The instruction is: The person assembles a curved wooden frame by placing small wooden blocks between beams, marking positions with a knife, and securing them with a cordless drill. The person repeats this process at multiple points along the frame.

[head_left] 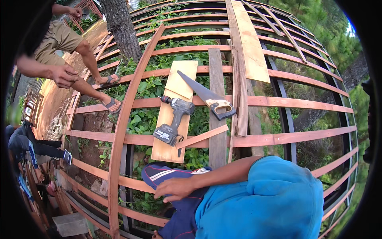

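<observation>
My right hand (174, 189) rests on my knee, fingers loosely spread, with nothing in it. Of my left hand, at most a small patch of skin shows at the lower edge, too little to read. Beyond my knee a black and grey cordless drill (178, 115) lies on a pale board (162, 153). A handsaw (203, 92) lies beside the drill, its blade over the board and its wooden handle to the right. A short wood strip (205, 136) reaches from the board onto a grey ridged plank (217, 81). Neither hand is seen touching these tools.
Reddish battens (286, 138) form an open grid over plants and soil. Long planks (250, 47) lie across it at the far right. A loose batten (121, 127) runs lengthwise at left. A person in sandals (57, 40) is at upper left, another in dark clothes (24, 145) at lower left. A tree trunk (121, 28) stands beyond.
</observation>
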### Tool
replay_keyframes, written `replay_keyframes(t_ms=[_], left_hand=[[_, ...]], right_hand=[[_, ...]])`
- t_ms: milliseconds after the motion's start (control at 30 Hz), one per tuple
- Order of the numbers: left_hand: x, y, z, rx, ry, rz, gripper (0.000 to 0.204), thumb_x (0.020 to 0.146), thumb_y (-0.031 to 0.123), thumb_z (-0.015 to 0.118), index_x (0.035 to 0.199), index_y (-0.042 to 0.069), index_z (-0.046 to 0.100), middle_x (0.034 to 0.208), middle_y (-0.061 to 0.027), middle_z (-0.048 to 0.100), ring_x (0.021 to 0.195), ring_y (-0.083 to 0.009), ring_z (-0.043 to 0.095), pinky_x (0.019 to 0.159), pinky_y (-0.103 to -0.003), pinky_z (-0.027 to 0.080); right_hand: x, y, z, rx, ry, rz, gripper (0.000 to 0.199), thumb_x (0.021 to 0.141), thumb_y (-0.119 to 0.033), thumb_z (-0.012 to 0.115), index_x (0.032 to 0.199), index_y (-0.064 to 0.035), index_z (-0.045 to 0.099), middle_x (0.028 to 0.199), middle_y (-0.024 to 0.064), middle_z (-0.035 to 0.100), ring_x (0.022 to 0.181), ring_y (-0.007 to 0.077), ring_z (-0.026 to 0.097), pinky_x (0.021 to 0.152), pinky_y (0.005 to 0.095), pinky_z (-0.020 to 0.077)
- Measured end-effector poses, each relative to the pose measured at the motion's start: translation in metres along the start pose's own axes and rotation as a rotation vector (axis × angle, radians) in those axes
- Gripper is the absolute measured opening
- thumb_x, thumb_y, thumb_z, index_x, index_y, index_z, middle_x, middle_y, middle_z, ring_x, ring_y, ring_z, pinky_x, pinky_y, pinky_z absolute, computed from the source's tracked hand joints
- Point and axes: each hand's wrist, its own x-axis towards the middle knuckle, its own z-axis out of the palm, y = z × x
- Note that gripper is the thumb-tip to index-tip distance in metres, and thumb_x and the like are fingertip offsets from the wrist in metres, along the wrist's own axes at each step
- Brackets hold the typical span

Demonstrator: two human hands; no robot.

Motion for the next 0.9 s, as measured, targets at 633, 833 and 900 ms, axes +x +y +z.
replay_keyframes(t_ms=[633,833,900], left_hand=[[-0.020,-0.001,0.004,-0.082,0.101,-0.006,0.075,0.087,0.066,0.061,0.112,-0.003,0.075,0.110,-0.0296,0.072,0.109,-0.0471,0.067,0.096,-0.053,0.051],[-0.019,-0.012,0.011,-0.167,0.160,0.073,0.072,0.091,0.062,0.064,0.104,-0.008,0.073,0.102,-0.0300,0.072,0.099,-0.0477,0.067,0.089,-0.054,0.050],[-0.015,-0.010,0.009,-0.145,0.149,0.108,0.075,0.091,0.067,0.062,0.106,-0.005,0.074,0.105,-0.0278,0.073,0.102,-0.0478,0.067,0.091,-0.055,0.049]], right_hand=[[-0.204,0.072,-0.254,-1.150,0.181,1.218,0.068,0.079,-0.042,0.078,0.131,-0.0020,0.059,0.128,0.0213,0.064,0.126,0.0409,0.056,0.108,0.0532,0.0406],[-0.194,0.055,-0.249,-1.202,0.494,0.921,0.049,0.083,-0.025,0.070,0.123,0.0008,0.058,0.119,0.0229,0.062,0.118,0.0416,0.058,0.103,0.0522,0.0442],[-0.185,0.046,-0.247,-1.212,0.504,0.870,0.048,0.083,-0.025,0.070,0.122,0.0007,0.058,0.117,0.0223,0.062,0.117,0.0413,0.058,0.102,0.0515,0.0444]])
